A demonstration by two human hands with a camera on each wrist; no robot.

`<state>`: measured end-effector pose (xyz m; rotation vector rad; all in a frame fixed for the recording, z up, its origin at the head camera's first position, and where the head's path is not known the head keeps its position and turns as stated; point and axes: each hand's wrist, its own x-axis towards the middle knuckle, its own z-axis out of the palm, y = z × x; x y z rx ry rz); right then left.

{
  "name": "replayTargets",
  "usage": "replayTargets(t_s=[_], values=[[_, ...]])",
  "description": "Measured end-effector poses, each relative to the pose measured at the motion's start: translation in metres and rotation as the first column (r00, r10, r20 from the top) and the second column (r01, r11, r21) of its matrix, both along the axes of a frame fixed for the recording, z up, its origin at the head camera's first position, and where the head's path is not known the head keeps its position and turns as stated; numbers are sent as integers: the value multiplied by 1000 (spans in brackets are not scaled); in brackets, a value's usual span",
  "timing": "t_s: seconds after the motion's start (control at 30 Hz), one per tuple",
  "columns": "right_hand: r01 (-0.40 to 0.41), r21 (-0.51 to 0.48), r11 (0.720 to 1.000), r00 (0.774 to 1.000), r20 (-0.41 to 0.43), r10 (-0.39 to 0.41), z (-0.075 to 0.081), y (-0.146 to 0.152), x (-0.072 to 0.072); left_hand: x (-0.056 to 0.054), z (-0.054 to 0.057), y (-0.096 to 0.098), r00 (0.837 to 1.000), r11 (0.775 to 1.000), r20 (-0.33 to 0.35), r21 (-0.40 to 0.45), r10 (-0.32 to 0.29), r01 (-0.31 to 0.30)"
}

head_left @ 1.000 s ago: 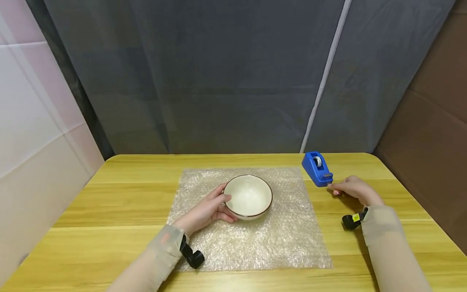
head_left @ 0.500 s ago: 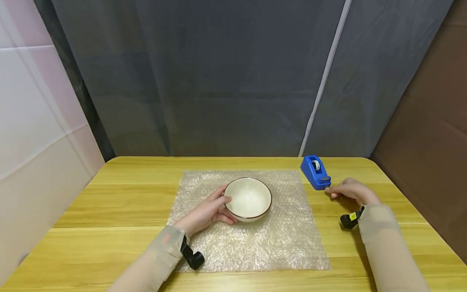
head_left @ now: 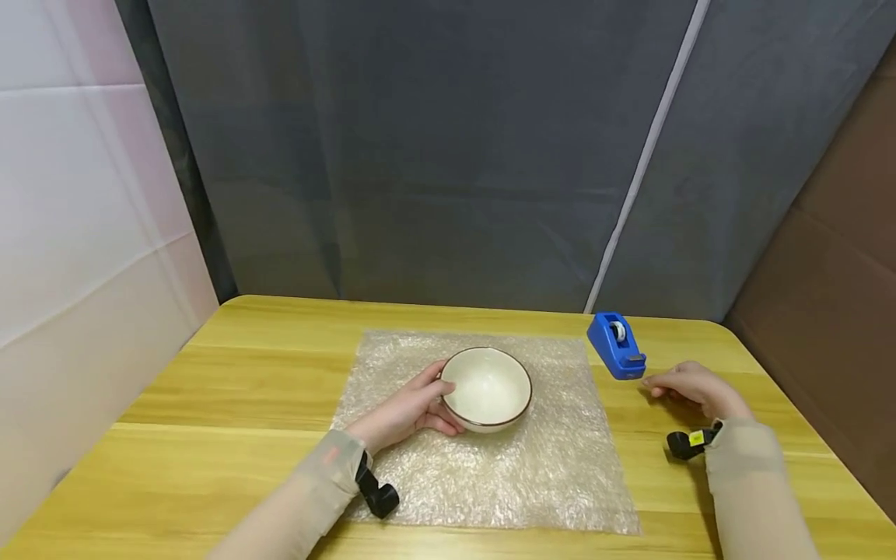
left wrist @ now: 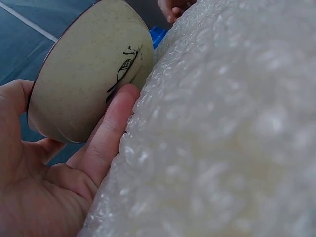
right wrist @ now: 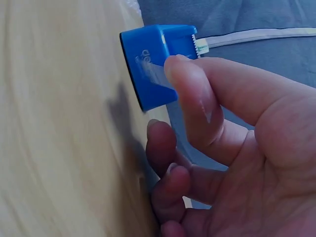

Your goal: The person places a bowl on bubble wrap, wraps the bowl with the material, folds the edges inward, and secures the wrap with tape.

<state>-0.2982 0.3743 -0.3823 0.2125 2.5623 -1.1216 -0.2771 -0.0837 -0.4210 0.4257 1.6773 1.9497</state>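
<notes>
Left wrist view: the top edge is cropping the bowl [left wrist: 89,69], bubble wrap [left wrist: 242,168] blurring lower right. Right wrist view: the right hand [right wrist: 261,158] is partly hiding the tape dispenser [right wrist: 153,44], upper centre.

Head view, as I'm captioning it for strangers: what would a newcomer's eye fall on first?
Probably the pale bowl, held by the left hand over the bubble wrap on the table. Next, the bright blue tape dispenser toward the far right, near the right hand.
</notes>
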Motion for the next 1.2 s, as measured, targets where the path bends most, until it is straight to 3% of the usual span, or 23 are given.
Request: replayTargets(t_s=[0.17, 0.43, 0.83, 1.2], values=[[16, -14, 1000, 1000, -3, -17, 0, 1, 2, -1, 0, 1, 1000, 1000, 15, -18, 12, -12], [-28, 59, 998, 999, -28, 29, 3, -6, -2, -1, -1, -3, 1000, 1000, 4, -9, 13, -13], [12, 143, 990, 998, -64, -3, -4, -8, 1, -3, -1, 1, 1000, 1000, 4, 1, -9, 9], [-26, 264, 964, 1000, -7, 29, -1, -17, 4, -2, -1, 0, 1000, 1000, -15, -8, -12, 12]])
